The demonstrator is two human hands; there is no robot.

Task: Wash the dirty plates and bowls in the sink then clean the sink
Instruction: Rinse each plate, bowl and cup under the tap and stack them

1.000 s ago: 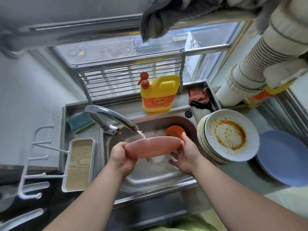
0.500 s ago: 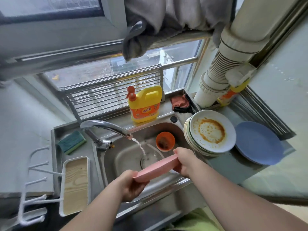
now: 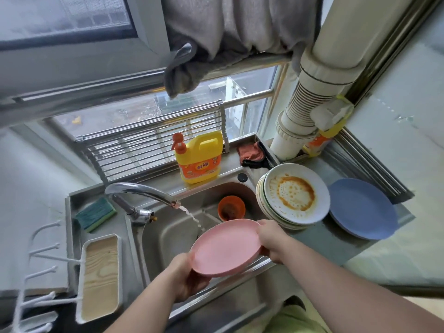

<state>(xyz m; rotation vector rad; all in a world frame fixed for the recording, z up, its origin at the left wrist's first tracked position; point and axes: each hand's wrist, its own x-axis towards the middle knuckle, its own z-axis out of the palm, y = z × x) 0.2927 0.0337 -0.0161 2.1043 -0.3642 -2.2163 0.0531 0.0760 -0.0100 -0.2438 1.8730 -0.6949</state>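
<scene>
Now both hands, left (image 3: pixel 189 276) and right (image 3: pixel 272 239), grip the tilted pink plate's (image 3: pixel 225 247) opposite rims.

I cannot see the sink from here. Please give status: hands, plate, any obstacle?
Both hands, left and right, hold pink plate over sink. Tap water running. Orange bowl in basin; dirty stack waiting. Nothing blocking.

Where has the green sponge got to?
In the head view the green sponge lies on the sink's steel ledge at the left, just left of the tap and behind the wood-lined tray.
</scene>
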